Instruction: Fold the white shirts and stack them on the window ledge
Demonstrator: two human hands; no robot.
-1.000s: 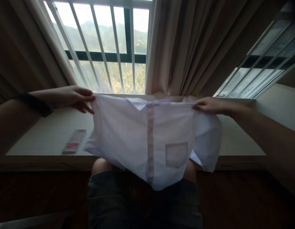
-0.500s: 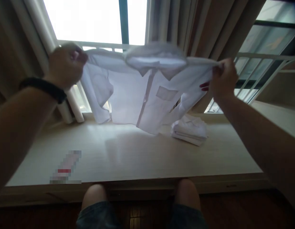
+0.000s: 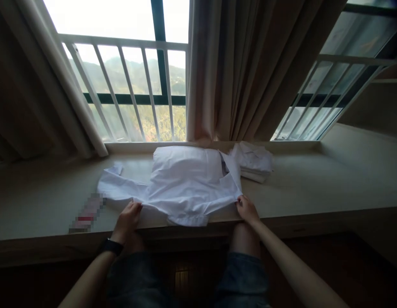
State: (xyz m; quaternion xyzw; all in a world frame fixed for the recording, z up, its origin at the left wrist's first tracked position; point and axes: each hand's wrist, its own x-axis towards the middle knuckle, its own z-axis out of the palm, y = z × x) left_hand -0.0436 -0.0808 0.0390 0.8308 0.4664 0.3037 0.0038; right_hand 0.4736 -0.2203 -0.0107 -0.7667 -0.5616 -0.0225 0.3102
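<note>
Shirt spread flat on desk, collar end hanging over near edge. Left hand and right hand each pinched shut on near shoulder corners. Folded pile just beyond shirt's right side. Risk: uneven tugging, likely wrinkling cloth or dragging it off desk.

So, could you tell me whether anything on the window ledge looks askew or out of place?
Only small things. The white shirt lies face down with its collar hanging over the ledge edge, one sleeve sprawled out to the left. The left hand and right hand pinch its shoulders. The folded pile looks tidy.
</note>
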